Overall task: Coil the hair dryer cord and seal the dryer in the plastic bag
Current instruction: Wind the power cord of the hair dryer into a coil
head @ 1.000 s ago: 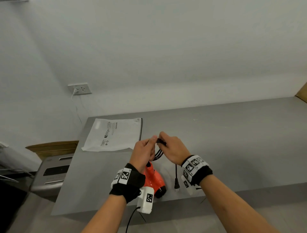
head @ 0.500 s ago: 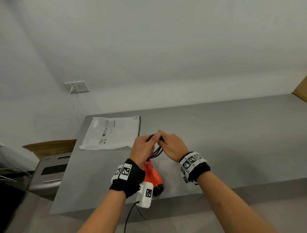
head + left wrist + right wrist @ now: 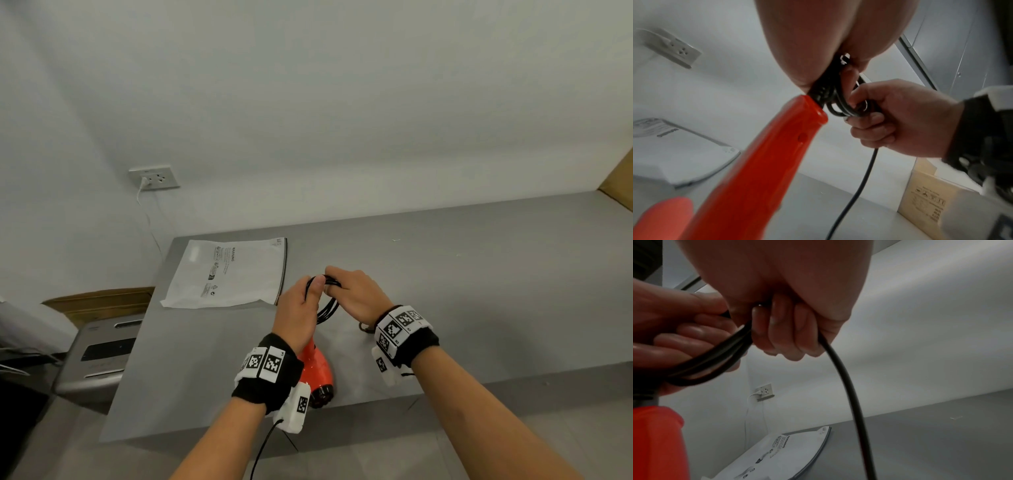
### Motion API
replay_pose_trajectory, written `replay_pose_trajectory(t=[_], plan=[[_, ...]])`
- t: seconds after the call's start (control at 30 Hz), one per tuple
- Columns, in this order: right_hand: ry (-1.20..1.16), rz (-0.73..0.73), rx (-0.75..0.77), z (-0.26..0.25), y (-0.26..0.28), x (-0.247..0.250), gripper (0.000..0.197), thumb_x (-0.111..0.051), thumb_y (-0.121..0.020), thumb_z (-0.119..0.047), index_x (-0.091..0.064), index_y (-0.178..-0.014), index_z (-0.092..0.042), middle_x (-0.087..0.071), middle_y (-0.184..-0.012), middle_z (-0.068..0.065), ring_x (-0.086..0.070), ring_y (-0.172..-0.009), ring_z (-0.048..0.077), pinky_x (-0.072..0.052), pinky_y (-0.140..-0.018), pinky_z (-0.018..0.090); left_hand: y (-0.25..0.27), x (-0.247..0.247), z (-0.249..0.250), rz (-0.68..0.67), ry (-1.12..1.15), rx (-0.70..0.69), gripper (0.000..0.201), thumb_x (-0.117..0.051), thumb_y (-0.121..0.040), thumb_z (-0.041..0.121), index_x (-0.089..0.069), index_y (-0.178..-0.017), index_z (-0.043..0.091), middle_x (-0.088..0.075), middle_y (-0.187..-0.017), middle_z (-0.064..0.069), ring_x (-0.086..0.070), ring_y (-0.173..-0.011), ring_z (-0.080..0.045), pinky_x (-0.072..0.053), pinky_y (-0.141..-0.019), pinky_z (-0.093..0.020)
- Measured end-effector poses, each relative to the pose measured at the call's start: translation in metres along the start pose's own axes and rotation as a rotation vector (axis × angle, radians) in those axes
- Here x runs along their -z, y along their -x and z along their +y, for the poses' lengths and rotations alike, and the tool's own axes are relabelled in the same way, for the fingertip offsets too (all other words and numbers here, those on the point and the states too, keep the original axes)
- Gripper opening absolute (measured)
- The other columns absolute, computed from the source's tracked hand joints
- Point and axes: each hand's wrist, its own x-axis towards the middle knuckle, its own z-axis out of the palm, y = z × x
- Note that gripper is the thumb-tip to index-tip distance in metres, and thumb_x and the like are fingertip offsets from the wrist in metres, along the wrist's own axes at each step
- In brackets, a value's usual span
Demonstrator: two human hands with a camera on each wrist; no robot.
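An orange-red hair dryer (image 3: 317, 371) lies near the front edge of the grey table (image 3: 479, 274), its handle (image 3: 756, 162) rising toward my hands. Its black cord (image 3: 327, 308) is gathered in several loops above the handle. My left hand (image 3: 301, 308) grips the looped bundle (image 3: 824, 95) by the handle's end. My right hand (image 3: 356, 294) curls round the same loops (image 3: 715, 360), and a loose length of cord (image 3: 851, 394) hangs down from it. The white plastic bag (image 3: 229, 274) lies flat at the table's far left corner, beyond my left hand.
A wall socket (image 3: 154, 178) with a white plug sits above the table's left end. A cardboard box (image 3: 931, 199) stands on the right end. A grey machine (image 3: 99, 359) and another brown box (image 3: 99, 301) stand below the table's left side.
Both hands have drawn closer together over the loops. The plug end that hung beside the dryer a second ago is no longer seen there.
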Motion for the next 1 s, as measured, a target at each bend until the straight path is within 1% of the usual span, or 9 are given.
replay_pose_trajectory(t=[0.1, 0.17, 0.37, 0.47, 0.6, 0.7, 0.8, 0.87, 1.0], plan=[[-0.136, 0.009, -0.026, 0.016, 0.005, -0.006, 0.034, -0.061, -0.095, -0.042, -0.050, -0.073, -0.018, -0.052, -0.062, -0.004, -0.046, -0.057, 0.011, -0.038, -0.058, 0.027, -0.001, 0.000, -0.001, 0.046, 0.014, 0.025, 0.038, -0.045, -0.104, 0.041, -0.054, -0.073, 0.021, -0.043, -0.059, 0.008, -0.038, -0.053, -0.008, -0.036, -0.056, -0.030], [-0.173, -0.051, -0.063, 0.034, 0.013, -0.014, 0.035, -0.063, -0.093, -0.046, -0.058, -0.076, -0.016, -0.056, -0.062, -0.006, -0.050, -0.056, 0.008, -0.042, -0.059, 0.022, -0.003, 0.004, -0.004, 0.074, 0.044, 0.050, 0.040, -0.046, -0.103, 0.044, -0.049, -0.070, 0.021, -0.041, -0.057, 0.007, -0.036, -0.051, -0.011, -0.035, -0.055, -0.033], [0.136, -0.168, -0.245, 0.100, 0.029, -0.049, 0.021, -0.062, -0.095, -0.024, -0.074, -0.091, -0.008, -0.072, -0.094, 0.010, -0.067, -0.090, 0.026, -0.048, -0.080, 0.032, -0.006, 0.011, -0.009, 0.081, 0.105, 0.101, 0.047, -0.046, -0.092, 0.062, -0.043, -0.055, 0.033, -0.036, -0.049, 0.012, -0.030, -0.046, -0.011, -0.027, -0.049, -0.029], [0.305, -0.171, -0.275, 0.124, 0.039, -0.066, 0.023, -0.058, -0.096, -0.021, -0.073, -0.101, -0.005, -0.064, -0.112, 0.018, -0.063, -0.103, 0.034, -0.046, -0.090, 0.034, -0.006, 0.011, -0.010, 0.071, 0.158, 0.111, 0.051, -0.047, -0.099, 0.052, -0.042, -0.052, 0.033, -0.034, -0.047, 0.013, -0.028, -0.044, -0.010, -0.025, -0.049, -0.025], [0.343, -0.114, -0.308, 0.145, 0.054, -0.074, 0.025, -0.055, -0.098, -0.013, -0.075, -0.106, -0.002, -0.060, -0.115, 0.019, -0.062, -0.105, 0.036, -0.046, -0.087, 0.033, -0.005, 0.011, -0.008, 0.073, 0.209, 0.130, 0.051, -0.048, -0.103, 0.044, -0.040, -0.054, 0.032, -0.033, -0.048, 0.014, -0.026, -0.044, -0.009, -0.024, -0.047, -0.023], [0.198, -0.059, -0.314, 0.131, 0.054, -0.063, 0.020, -0.064, -0.094, -0.018, -0.077, -0.092, -0.002, -0.068, -0.100, 0.019, -0.066, -0.095, 0.036, -0.045, -0.078, 0.033, -0.004, 0.012, -0.007, 0.092, 0.253, 0.157, 0.047, -0.047, -0.104, 0.041, -0.040, -0.060, 0.027, -0.032, -0.048, 0.013, -0.025, -0.043, -0.008, -0.023, -0.045, -0.022], [-0.258, 0.156, -0.189, 0.083, 0.054, -0.041, 0.008, -0.075, -0.086, -0.008, -0.078, -0.080, -0.012, -0.073, -0.084, 0.014, -0.071, -0.082, 0.029, -0.055, -0.077, 0.034, -0.006, 0.010, -0.007, 0.091, 0.260, 0.170, 0.046, -0.047, -0.104, 0.040, -0.040, -0.061, 0.025, -0.032, -0.048, 0.013, -0.025, -0.042, -0.008, -0.023, -0.044, -0.022], [-0.511, 0.290, -0.057, 0.043, 0.054, -0.022, 0.017, -0.074, -0.084, 0.002, -0.078, -0.084, -0.015, -0.074, -0.087, 0.014, -0.073, -0.082, 0.025, -0.061, -0.079, 0.033, -0.008, 0.008, -0.006, 0.092, 0.245, 0.161, 0.050, -0.047, -0.104, 0.041, -0.038, -0.057, 0.029, -0.032, -0.047, 0.012, -0.025, -0.041, -0.009, -0.022, -0.045, -0.022], [-0.511, 0.433, 0.144, -0.010, 0.049, 0.006, 0.016, -0.072, -0.085, 0.004, -0.078, -0.091, -0.009, -0.071, -0.090, 0.011, -0.072, -0.078, 0.014, -0.059, -0.075, 0.022, -0.010, 0.005, -0.006, 0.091, 0.251, 0.173, 0.048, -0.047, -0.104, 0.042, -0.037, -0.060, 0.027, -0.032, -0.048, 0.010, -0.025, -0.041, -0.010, -0.023, -0.045, -0.023]])
